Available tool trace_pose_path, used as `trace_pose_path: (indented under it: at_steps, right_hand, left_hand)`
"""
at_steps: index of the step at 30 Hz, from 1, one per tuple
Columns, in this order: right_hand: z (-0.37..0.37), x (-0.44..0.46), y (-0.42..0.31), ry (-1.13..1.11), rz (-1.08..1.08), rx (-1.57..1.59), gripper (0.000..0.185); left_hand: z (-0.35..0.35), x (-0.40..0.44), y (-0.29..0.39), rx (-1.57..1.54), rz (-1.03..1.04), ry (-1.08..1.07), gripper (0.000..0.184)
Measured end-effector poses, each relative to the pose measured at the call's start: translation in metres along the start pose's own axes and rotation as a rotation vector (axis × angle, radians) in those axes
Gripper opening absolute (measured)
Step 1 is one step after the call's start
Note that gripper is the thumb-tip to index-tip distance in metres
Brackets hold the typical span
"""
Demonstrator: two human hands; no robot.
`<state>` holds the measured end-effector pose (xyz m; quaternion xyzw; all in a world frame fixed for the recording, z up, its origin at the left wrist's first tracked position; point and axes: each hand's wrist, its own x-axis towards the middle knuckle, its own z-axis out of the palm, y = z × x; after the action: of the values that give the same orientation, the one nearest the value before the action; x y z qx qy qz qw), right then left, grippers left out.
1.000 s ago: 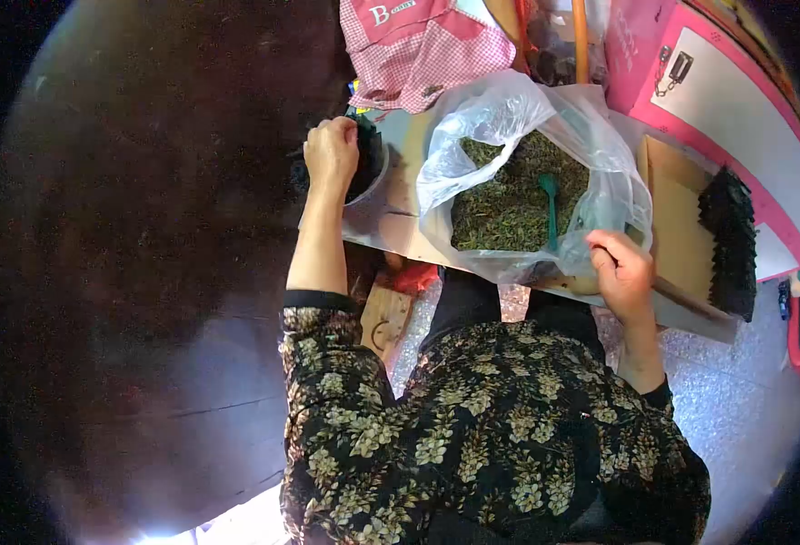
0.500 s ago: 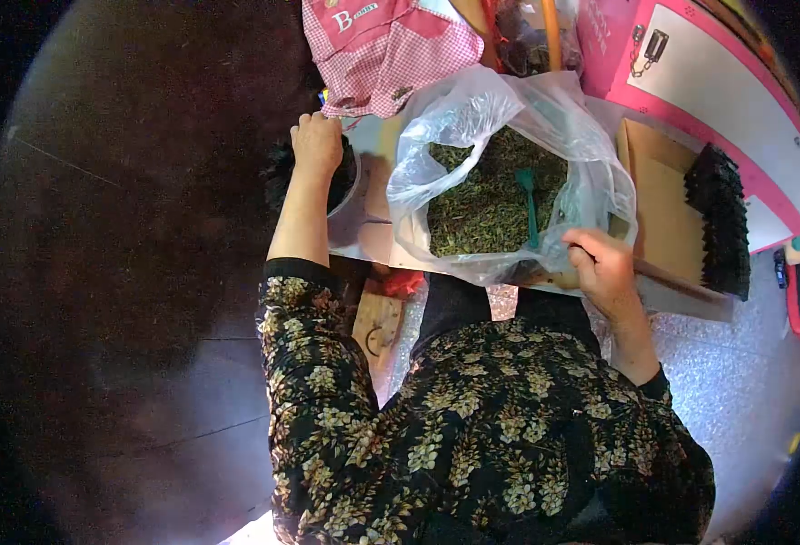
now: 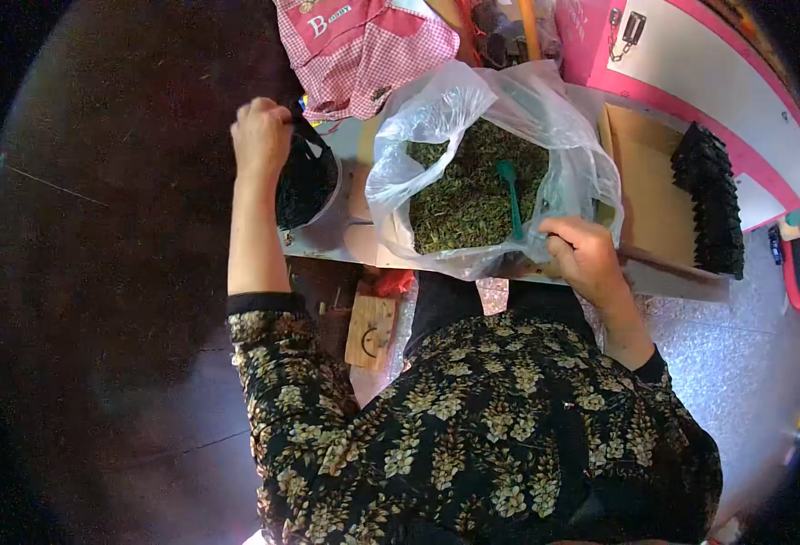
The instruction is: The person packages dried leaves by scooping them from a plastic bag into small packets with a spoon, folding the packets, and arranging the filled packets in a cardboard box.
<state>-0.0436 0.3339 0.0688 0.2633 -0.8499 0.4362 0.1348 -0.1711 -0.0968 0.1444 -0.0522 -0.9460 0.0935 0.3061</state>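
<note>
My left hand (image 3: 262, 138) is closed, raised at the left beside a round tub (image 3: 334, 193) of black material (image 3: 304, 189). Its fingers hide whatever may be in them. My right hand (image 3: 585, 258) is closed too, thumb against the forefinger, at the near right rim of a clear plastic bag (image 3: 584, 163). I cannot make out what it pinches. Inside the wide-mouthed bag lies a mass of dry green-brown chopped leaves (image 3: 459, 204). A green plastic scoop (image 3: 511, 195) rests on the leaves, its narrow end towards me.
To the right stands a shallow cardboard box (image 3: 640, 182) with a row of black ridged pieces (image 3: 707, 200) at its far side. Pink checked cloth (image 3: 363, 54) lies beyond the bag. A pink and white cabinet (image 3: 681, 64) borders the right. Below the work surface sits a wooden block (image 3: 370, 331).
My left hand has moved left and slightly up, off the tub, uncovering more of the black material. My right hand stays at the bag's rim. The whole view has shifted a little.
</note>
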Motion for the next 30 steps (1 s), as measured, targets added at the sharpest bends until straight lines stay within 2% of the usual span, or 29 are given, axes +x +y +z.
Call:
trace_pose_path:
  at_steps: [4, 6, 7, 9, 10, 11, 12, 13, 15, 16, 17, 19, 20, 21, 23, 24, 28, 30]
  right_hand:
    - [0.004, 0.003, 0.0, -0.024, 0.002, 0.006, 0.016]
    - [0.005, 0.007, -0.004, 0.0, -0.043, 0.127, 0.019]
    - [0.006, 0.012, -0.011, 0.003, -0.041, 0.123, 0.019]
    - [0.001, 0.022, -0.029, 0.148, -0.139, 0.155, 0.027]
    - [-0.004, 0.024, -0.032, 0.073, -0.136, 0.137, 0.046]
    - [-0.003, 0.027, -0.034, 0.032, -0.16, 0.193, 0.055]
    - [-0.002, 0.029, -0.035, -0.008, -0.184, 0.249, 0.064]
    - [-0.006, 0.028, -0.037, -0.179, -0.071, 0.334, 0.073]
    - [0.006, 0.022, -0.021, -0.276, -0.152, 0.346, 0.075]
    - [0.006, 0.018, -0.018, -0.388, -0.068, 0.325, 0.055]
    - [0.012, 0.012, -0.015, -0.387, -0.072, 0.321, 0.055]
    - [0.024, 0.0, -0.01, -0.24, 0.217, 0.417, 0.031]
    - [0.024, 0.0, -0.011, -0.148, 0.163, 0.38, 0.016]
    - [0.022, -0.001, -0.013, -0.144, 0.169, 0.374, 0.016]
    - [0.016, -0.002, -0.016, 0.004, 0.182, 0.327, 0.017]
    - [0.012, -0.003, -0.008, -0.073, 0.165, 0.344, 0.019]
    - [0.029, 0.0, 0.008, 0.091, 0.075, 0.469, 0.02]
    - [0.017, -0.001, -0.001, 0.047, 0.093, 0.452, 0.02]
  left_hand:
    - [-0.095, 0.01, 0.036, -0.116, 0.147, 0.319, 0.013]
    - [-0.139, 0.001, 0.069, -0.189, 0.187, 0.39, 0.015]
    - [-0.156, -0.006, 0.087, -0.298, 0.227, 0.358, 0.014]
    - [-0.175, -0.023, 0.122, -0.507, 0.32, 0.248, 0.013]
    - [-0.178, -0.028, 0.136, -0.533, 0.442, 0.18, 0.01]
    - [-0.181, -0.035, 0.15, -0.692, 0.5, 0.028, 0.02]
    - [-0.165, -0.04, 0.162, -0.781, 0.583, -0.032, 0.019]
    - [-0.157, -0.045, 0.178, -0.909, 0.591, -0.054, 0.02]
    - [-0.135, -0.053, 0.202, -1.003, 0.597, -0.007, 0.018]
    - [-0.125, -0.055, 0.212, -1.048, 0.596, -0.02, 0.018]
    - [-0.112, -0.06, 0.224, -1.109, 0.578, -0.018, 0.017]
    - [-0.1, -0.069, 0.24, -1.137, 0.517, -0.081, 0.016]
    - [-0.098, -0.073, 0.244, -1.091, 0.492, -0.088, 0.019]
    - [-0.101, -0.076, 0.247, -1.099, 0.497, -0.088, 0.019]
    - [-0.111, -0.078, 0.252, -1.135, 0.376, -0.029, 0.027]
    - [-0.116, -0.079, 0.251, -1.101, 0.365, -0.014, 0.035]
    - [-0.14, -0.08, 0.251, -1.233, 0.418, 0.023, 0.035]
    - [-0.143, -0.081, 0.254, -1.339, 0.438, 0.05, 0.037]
